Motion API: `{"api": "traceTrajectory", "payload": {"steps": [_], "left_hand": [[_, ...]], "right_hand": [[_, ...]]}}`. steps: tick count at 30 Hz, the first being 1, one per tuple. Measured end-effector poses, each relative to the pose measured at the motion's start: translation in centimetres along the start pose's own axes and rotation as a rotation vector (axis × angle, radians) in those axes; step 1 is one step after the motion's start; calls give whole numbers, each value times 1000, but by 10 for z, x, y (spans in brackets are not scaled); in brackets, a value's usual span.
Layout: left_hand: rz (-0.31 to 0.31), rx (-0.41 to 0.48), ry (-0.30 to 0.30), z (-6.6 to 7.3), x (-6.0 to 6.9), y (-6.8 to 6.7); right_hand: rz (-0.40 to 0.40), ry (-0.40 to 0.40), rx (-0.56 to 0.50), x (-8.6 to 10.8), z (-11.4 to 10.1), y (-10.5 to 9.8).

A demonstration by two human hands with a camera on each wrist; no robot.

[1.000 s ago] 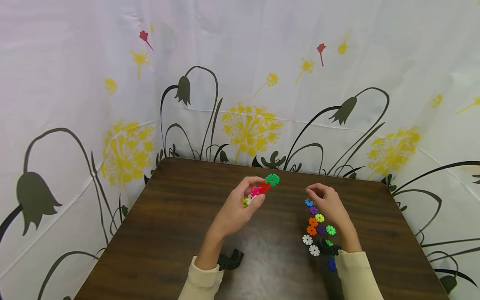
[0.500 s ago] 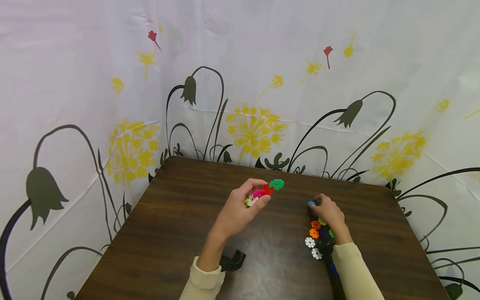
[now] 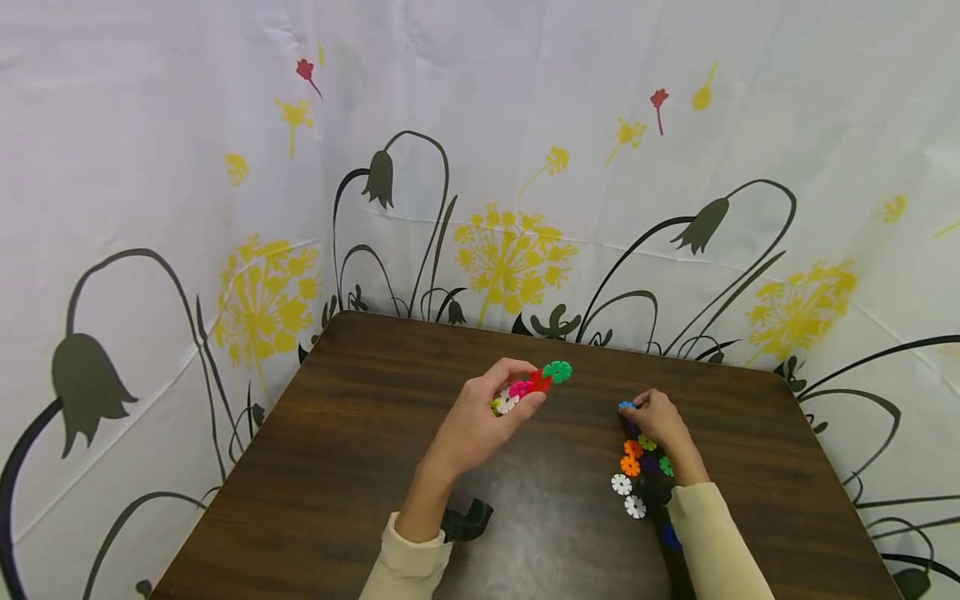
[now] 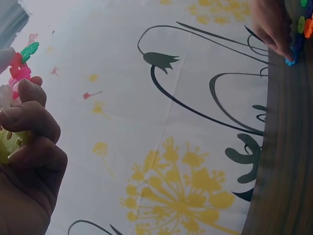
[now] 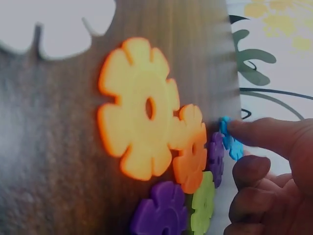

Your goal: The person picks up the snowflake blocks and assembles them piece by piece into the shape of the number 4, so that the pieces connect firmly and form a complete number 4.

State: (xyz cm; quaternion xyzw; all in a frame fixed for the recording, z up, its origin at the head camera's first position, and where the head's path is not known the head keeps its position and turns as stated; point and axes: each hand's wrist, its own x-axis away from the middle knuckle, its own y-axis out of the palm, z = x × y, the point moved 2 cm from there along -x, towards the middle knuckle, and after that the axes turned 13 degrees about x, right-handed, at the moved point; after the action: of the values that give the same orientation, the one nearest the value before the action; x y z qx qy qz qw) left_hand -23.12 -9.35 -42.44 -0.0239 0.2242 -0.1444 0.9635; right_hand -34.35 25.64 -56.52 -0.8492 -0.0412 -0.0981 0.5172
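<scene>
My left hand (image 3: 472,421) grips a chain of linked flower-shaped discs above the table. The chain runs from a green disc (image 3: 557,372) at its tip through a red disc (image 3: 538,382), a pink disc (image 3: 519,388) and a white disc (image 3: 507,402) to a yellow disc (image 4: 11,144), partly covered by the fingers. On the right, my right hand (image 3: 662,421) reaches down to the table and pinches a light-blue disc (image 5: 232,142) at the far end of the loose discs. A purple disc (image 5: 216,159) lies just beside it.
Near my right forearm lie two orange discs (image 3: 631,465), two white discs (image 3: 622,484), a lime disc (image 5: 202,203), a green disc (image 3: 666,466) and a dark-blue disc (image 3: 671,537). A flower-printed curtain (image 3: 420,100) hangs behind the brown table (image 3: 360,400).
My right hand has come down onto the light-blue disc, covering some of the discs near it. The left hand keeps its grip on the chain, nearly still. The view has shifted slightly.
</scene>
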Motion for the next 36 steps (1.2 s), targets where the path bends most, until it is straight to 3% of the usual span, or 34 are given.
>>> {"api": "traceTrajectory", "payload": {"steps": [8, 16, 27, 36], "left_hand": [[-4, -21, -13, -3, -1, 2], [3, -67, -17, -2, -1, 2], [-9, -77, -40, -4, 0, 4], [-15, -116, -63, -3, 0, 5]], "right_hand": [[22, -48, -91, 5, -4, -1], [54, -160, -232, 18, -21, -15], [198, -348, -430, 52, -59, -38], [273, -412, -598, 93, -103, -70]]}}
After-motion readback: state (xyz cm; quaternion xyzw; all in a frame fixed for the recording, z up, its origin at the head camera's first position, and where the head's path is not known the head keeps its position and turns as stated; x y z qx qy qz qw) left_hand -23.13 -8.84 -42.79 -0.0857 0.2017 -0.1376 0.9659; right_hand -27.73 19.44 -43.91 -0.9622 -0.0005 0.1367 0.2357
